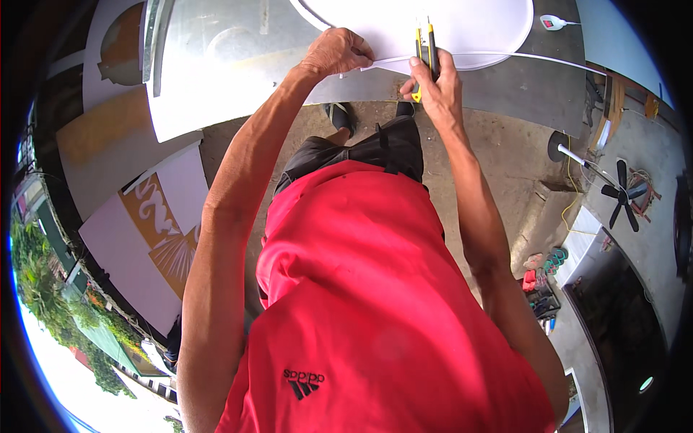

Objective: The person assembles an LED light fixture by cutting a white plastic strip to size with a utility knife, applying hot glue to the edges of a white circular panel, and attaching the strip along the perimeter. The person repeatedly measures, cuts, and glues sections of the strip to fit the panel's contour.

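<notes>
A thin white strip [534, 58] runs along the near edge of a white rounded panel [469, 29] and trails off to the right past the table's edge. My left hand [338, 53] is closed on the strip at the panel's near left side, fingertips pinched together. To its right, my right hand [439, 83] grips a yellow-and-black utility knife [434, 54], its tip pointing away from me over the panel. Glare on the white surface makes the blade hard to make out.
The panel lies on a grey table [505, 90]. A small white bottle with a nozzle [552, 23] stands at the far right. Flat sheets [137, 260] lean at left. On the right are a black-bladed fan [622, 193] and a tool box [541, 299].
</notes>
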`<state>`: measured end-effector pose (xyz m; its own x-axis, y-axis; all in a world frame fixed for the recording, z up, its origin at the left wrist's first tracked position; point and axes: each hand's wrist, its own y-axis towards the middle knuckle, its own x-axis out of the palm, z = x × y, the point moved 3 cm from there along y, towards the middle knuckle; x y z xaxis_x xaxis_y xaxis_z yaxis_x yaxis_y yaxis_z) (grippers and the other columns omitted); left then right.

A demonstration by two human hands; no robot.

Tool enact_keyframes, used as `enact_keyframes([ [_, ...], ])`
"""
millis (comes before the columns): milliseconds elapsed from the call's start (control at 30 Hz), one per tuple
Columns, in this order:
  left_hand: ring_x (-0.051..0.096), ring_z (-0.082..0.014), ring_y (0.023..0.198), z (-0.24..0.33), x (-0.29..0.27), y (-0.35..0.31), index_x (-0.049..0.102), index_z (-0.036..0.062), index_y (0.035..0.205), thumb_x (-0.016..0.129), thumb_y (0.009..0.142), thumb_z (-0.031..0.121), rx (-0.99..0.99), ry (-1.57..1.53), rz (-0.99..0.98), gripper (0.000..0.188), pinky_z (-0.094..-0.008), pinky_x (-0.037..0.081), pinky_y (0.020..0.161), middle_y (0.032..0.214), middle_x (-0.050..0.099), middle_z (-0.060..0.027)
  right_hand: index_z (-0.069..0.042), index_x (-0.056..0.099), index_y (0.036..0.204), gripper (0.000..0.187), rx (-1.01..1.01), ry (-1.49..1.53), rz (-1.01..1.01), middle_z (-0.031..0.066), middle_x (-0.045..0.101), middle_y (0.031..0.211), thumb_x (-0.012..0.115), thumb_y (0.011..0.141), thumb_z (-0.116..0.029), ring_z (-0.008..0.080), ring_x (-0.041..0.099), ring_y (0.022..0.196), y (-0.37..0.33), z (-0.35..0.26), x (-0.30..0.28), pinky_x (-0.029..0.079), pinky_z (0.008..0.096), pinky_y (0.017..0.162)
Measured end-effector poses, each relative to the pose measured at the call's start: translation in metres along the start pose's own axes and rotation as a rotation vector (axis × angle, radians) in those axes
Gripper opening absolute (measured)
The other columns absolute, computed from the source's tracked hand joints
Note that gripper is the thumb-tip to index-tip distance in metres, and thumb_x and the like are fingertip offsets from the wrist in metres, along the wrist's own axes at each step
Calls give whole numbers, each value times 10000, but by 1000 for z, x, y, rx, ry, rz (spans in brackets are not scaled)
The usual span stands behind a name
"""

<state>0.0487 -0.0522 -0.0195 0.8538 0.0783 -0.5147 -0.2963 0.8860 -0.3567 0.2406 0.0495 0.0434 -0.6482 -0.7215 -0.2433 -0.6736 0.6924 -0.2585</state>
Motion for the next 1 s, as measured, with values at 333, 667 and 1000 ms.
enact_keyframes([
  [333, 730, -131, 741, -2, -1, 2, 809, 75, 993, 791, 796, 175, 50, -49, -13, 222, -286, 600, 755, 816, 774, -60, 12, 405, 1179, 327, -154, -601, -37, 297, 634, 740, 596, 988, -174, 497, 659, 697, -63, 58, 39, 515, 539, 559],
  [667, 734, -134, 740, -2, 1, 2, 812, 72, 979, 788, 792, 171, 90, -17, 18, 213, -283, 597, 756, 823, 777, -65, 18, 406, 1170, 305, -183, -642, -52, 325, 635, 770, 571, 999, -173, 508, 661, 721, -61, 66, 46, 519, 547, 585],
  [1000, 739, -134, 747, -2, 2, 0, 817, 87, 966, 794, 788, 175, 67, -17, 28, 200, -280, 596, 768, 833, 781, -62, 23, 397, 1144, 292, -202, -709, -44, 308, 636, 761, 572, 993, -154, 491, 664, 707, -62, 71, 50, 525, 533, 579],
])
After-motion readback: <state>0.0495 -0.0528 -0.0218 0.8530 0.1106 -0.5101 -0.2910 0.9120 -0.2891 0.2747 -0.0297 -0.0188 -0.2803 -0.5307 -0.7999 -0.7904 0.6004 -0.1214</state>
